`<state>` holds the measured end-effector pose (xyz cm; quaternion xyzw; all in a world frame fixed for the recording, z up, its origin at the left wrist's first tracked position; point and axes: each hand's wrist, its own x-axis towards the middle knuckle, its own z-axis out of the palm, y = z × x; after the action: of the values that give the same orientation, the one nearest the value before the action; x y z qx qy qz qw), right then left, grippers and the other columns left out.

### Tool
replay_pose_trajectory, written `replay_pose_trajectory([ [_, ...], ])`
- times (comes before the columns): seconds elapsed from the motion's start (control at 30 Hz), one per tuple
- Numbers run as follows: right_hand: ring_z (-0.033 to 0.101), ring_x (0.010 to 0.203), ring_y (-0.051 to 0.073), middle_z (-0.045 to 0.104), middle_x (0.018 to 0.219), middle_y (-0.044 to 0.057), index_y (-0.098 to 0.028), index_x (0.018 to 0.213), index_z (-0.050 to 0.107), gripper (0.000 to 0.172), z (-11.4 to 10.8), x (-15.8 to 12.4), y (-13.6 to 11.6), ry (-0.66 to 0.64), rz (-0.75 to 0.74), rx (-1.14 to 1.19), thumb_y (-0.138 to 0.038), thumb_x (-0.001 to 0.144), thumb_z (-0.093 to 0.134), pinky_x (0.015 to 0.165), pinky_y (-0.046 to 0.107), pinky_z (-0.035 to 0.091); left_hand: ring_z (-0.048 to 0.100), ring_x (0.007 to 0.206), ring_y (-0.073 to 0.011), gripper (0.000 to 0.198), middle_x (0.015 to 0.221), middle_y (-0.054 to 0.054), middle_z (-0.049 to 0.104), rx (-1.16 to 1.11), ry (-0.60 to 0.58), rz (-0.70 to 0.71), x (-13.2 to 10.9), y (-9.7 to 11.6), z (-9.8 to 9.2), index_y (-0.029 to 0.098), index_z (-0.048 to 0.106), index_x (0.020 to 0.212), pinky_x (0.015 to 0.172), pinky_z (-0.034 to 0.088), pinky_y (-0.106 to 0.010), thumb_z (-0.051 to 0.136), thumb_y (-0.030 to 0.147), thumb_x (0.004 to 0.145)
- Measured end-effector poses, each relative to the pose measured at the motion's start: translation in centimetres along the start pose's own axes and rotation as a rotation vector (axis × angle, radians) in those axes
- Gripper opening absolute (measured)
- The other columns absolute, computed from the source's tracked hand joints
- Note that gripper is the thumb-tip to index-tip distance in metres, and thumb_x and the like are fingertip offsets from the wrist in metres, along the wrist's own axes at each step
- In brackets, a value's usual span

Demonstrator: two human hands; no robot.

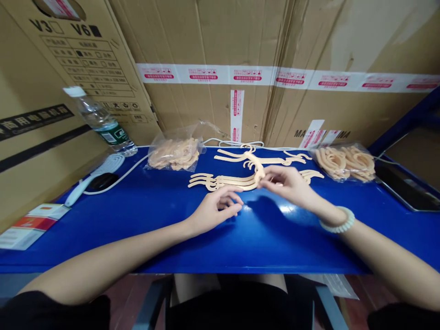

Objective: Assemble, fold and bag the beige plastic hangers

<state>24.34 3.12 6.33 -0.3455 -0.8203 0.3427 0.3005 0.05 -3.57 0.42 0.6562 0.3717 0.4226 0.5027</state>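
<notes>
Several large cardboard panels (pixel 206 36), upright behind the stack of beige pieces (pixel 227 182). Next in size, a blue surface (pixel 292 250), under the stack and spread well out in front of it. Then the stack itself: slim, nearly parallel arms lying lengthwise, with forked ends poking out at its left. Just behind the stack, some loose pieces (pixel 237 158). Well apart to its left, a water bottle (pixel 113 130); also left but nearer, a clear bag (pixel 175 153) full of similar shapes. Right of the stack, a second clear bag (pixel 343 161).

Right hand (pixel 287 183), by the right part of the stack: thumb and fingers pinched together on one curved piece (pixel 253 161), over the stack's middle. Left hand (pixel 216 206), just in front of the stack: fingers loosely curled, thumb apart, nothing visible in its grasp; cannot tell whether any fingertip touches the stack.

Judging by looks, light and stiff, probably smooth and slightly slippery, with thin curved tips liable to snap under bending. Best taken by the broad near end, as now pinched, keeping pressure off the slender prongs.
</notes>
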Motion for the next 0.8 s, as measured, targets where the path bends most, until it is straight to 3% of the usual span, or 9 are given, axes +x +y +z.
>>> replay_pose_trajectory([
  [0.13,0.07,0.07,0.018,0.076,0.08,0.0,-0.025,0.111,0.054,0.026,4.2,-1.8,-2.2,-0.12,-0.015,0.149,-0.032,0.089,0.067,0.068,0.033,0.054,0.065,0.063,-0.0124,0.027,0.084,-0.004,0.068,-0.09,-0.019,-0.1,-0.3,0.0,0.4,0.014,0.064,0.099,0.06,0.054,-0.024,0.071,0.036,0.086],
  [0.27,0.069,0.069,0.017,0.074,0.078,0.0,-0.025,0.107,0.049,0.027,4.8,-2.0,-1.9,-0.155,-0.02,0.186,-0.037,0.091,0.066,0.065,0.031,0.052,0.062,0.058,-0.0114,0.03,0.069,-0.001,0.065,-0.096,0.006,-0.086,-0.1,0.2,0.4,0.013,0.062,0.083,0.058,0.052,-0.024,0.07,0.041,0.087],
  [0.4,0.07,0.078,0.019,0.074,0.088,0.004,-0.022,0.1,0.058,0.019,1.7,0.1,-0.5,-0.053,-0.09,-0.072,-0.04,0.096,0.06,0.068,0.029,0.052,0.062,0.055,-0.0116,0.035,0.067,-0.001,0.065,-0.135,0.089,-0.063,0.3,0.5,0.0,0.014,0.058,0.08,0.056,0.052,-0.024,0.071,0.046,0.086],
  [0.5,0.068,0.083,0.022,0.074,0.092,0.007,-0.02,0.099,0.064,0.011,-1.8,2.7,1.9,0.068,-0.151,-0.479,-0.027,0.093,0.059,0.072,0.032,0.05,0.065,0.057,-0.0127,0.039,0.075,-0.003,0.07,-0.183,0.144,-0.059,0.5,0.6,-0.3,0.015,0.055,0.082,0.055,0.053,-0.024,0.07,0.051,0.086],
  [0.6,0.065,0.098,0.029,0.074,0.097,0.012,-0.018,0.101,0.069,0.017,-4.6,4.9,5.1,0.037,-0.078,-0.86,-0.016,0.087,0.058,0.085,0.038,0.048,0.067,0.057,-0.0127,0.041,0.079,-0.005,0.072,-0.219,0.174,-0.058,0.7,0.6,-0.5,0.016,0.053,0.083,0.054,0.052,-0.024,0.069,0.054,0.086],
  [0.7,0.066,0.096,0.029,0.074,0.101,0.013,-0.017,0.1,0.072,0.017,-5.7,6.0,7.5,-0.057,-0.012,-0.903,-0.02,0.085,0.064,0.085,0.037,0.049,0.066,0.056,-0.012,0.043,0.078,-0.004,0.071,-0.234,0.224,-0.04,0.9,0.7,-0.8,0.016,0.052,0.085,0.054,0.052,-0.023,0.071,0.055,0.085],
  [0.8,0.066,0.091,0.027,0.073,0.097,0.013,-0.017,0.093,0.072,0.013,-5.6,6.5,8.9,-0.054,-0.009,-0.888,-0.024,0.086,0.064,0.082,0.036,0.049,0.066,0.055,-0.0123,0.043,0.071,-0.001,0.068,-0.236,0.27,-0.015,1.3,0.9,-1.2,0.017,0.05,0.083,0.053,0.052,-0.023,0.073,0.054,0.084],
])
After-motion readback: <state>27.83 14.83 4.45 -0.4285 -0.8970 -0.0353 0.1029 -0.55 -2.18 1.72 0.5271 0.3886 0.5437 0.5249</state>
